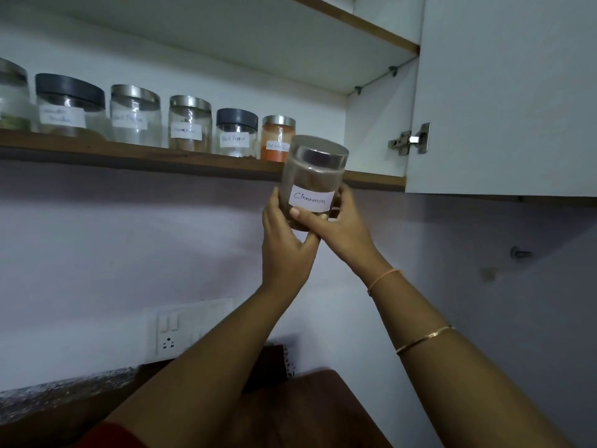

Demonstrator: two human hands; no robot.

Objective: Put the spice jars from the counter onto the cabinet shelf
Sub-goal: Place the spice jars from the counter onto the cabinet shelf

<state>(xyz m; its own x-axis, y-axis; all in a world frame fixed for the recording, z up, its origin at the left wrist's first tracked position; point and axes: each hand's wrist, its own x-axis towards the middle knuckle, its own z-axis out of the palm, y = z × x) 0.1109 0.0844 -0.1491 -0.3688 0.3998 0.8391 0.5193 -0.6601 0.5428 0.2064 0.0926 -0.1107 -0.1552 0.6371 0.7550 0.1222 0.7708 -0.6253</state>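
Clear glass jar [315, 176] with steel lid, labelled Cinnamon, was held raised at the front edge of the brown-edged cabinet shelf [129, 148], beside an orange-powder jar [277, 139]. Its lower body was gripped by the left hand [286, 234] and right hand [339, 226], fingers curled round it.

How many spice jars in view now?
7. Six line the shelf, left to right: cut-off jar, black-lid jar, big steel-lid jar, small steel-lid jar, pepper jar, orange jar. Cinnamon jar is in the left hand and right hand. More may hide leftward.
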